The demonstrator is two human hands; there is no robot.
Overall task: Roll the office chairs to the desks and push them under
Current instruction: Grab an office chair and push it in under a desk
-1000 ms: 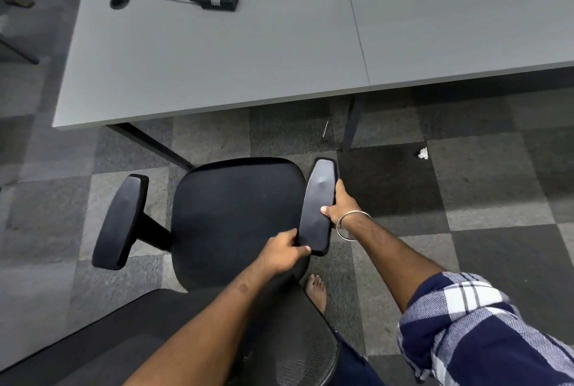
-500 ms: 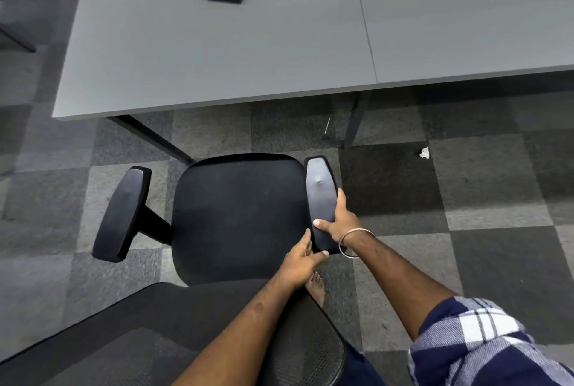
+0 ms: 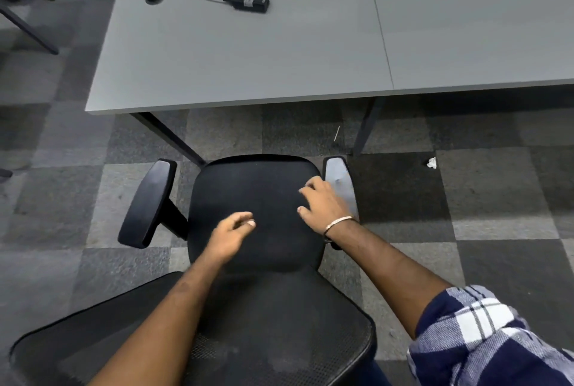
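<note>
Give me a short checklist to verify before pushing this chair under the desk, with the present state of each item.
1. Hands hold the chair: not ok; left hand and right hand grip nothing.
2. Seat faces the desk: ok.
3. Chair under the desk: not ok.
4. Desk leg clear of left armrest: cannot tell.
5. Armrests lower than the desktop: cannot tell.

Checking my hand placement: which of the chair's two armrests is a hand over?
The right armrest, under the right hand. The left armrest stands clear; the left hand hovers over the seat.
</note>
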